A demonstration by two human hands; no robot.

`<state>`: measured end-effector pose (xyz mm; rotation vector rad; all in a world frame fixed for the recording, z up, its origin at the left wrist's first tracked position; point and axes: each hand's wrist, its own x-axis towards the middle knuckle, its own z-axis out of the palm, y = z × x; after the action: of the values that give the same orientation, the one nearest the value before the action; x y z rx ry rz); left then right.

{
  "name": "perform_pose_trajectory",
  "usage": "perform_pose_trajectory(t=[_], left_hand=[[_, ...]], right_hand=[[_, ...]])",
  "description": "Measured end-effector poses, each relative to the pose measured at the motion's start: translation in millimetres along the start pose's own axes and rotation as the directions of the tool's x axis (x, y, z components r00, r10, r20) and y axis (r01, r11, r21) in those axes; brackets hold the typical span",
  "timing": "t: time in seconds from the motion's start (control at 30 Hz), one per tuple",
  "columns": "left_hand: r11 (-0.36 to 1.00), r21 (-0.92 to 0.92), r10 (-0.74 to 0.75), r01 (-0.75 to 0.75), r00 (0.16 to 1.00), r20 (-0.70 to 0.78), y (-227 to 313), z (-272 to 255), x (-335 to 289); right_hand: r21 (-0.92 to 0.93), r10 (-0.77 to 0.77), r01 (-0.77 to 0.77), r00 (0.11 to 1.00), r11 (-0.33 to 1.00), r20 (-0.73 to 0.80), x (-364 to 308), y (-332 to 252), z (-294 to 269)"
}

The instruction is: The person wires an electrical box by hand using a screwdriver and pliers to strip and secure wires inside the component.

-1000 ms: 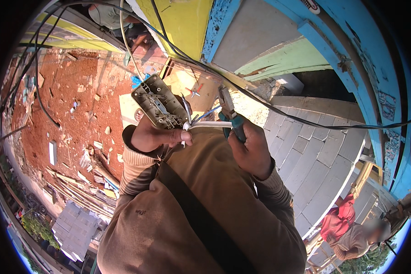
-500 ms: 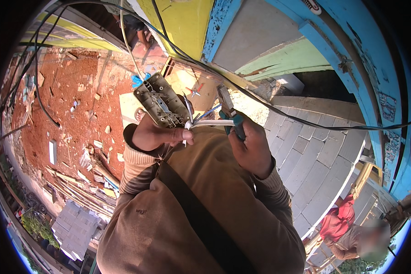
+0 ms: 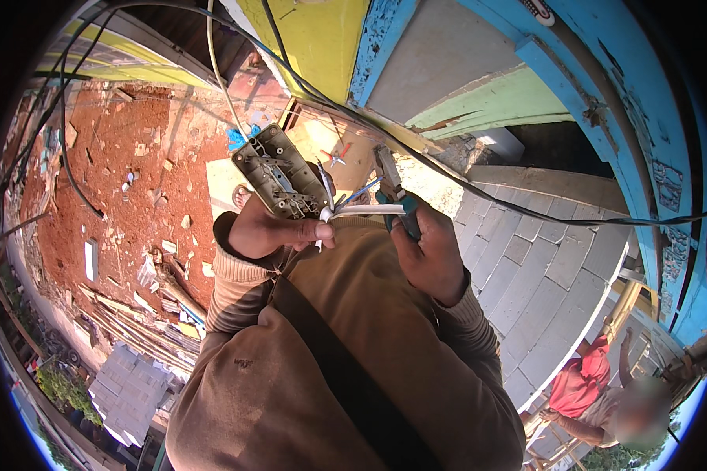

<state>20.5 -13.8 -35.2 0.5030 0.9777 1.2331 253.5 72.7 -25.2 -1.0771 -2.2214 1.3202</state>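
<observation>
My left hand [image 3: 279,234] is closed, its thumb pressing on the white electrical cable [image 3: 373,209] where thin wires fan out, among them a blue wire [image 3: 363,191]. Just beyond that hand is an open grey-brown plastic box [image 3: 275,169] with metal parts inside; whether my hidden fingers support it I cannot tell. In my closed right hand [image 3: 434,255] is a pair of pliers [image 3: 389,169] with teal-and-dark grips, its jaws pointing up and away. The white sheath stretches from my left thumb to the right hand's fingers beside the pliers' grip.
Black cables [image 3: 416,153] hang across the view above my hands. Red-handled pliers [image 3: 336,155] lie on a board beyond. Rubble covers the red soil [image 3: 133,204] at left; grey paving blocks [image 3: 546,243] lie at right. A person in red [image 3: 580,381] is at lower right.
My hands, the cable and the pliers have barely shifted. The person in red has raised an arm. The bare legs at the upper left are no longer visible.
</observation>
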Motion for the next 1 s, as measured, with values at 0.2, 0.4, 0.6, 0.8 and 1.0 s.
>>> perform_pose_trajectory(t=[0.2,0.4,0.6,0.8,1.0], left_hand=[[1.0,0.01,0.019,-0.02,0.997,0.076,0,-2,1],[1.0,0.011,0.004,-0.005,0.994,0.112,1,-2,4],[1.0,0.01,0.006,-0.007,0.994,0.107,2,-2,2],[1.0,0.01,0.004,-0.005,0.995,0.096,4,0,1],[0.997,0.072,-0.025,0.019,0.996,0.089,3,0,0]], right_hand=[[-0.035,-0.04,0.038,0.997,0.999,-0.067,0,6,5],[0.028,0.0,0.001,1.0,1.0,-0.03,2,9,6],[0.189,0.083,-0.091,0.995,0.978,0.05,3,4,5],[0.244,0.015,-0.034,0.997,0.969,0.08,2,27,9],[0.307,0.109,-0.137,0.988,0.942,0.106,3,17,10]])
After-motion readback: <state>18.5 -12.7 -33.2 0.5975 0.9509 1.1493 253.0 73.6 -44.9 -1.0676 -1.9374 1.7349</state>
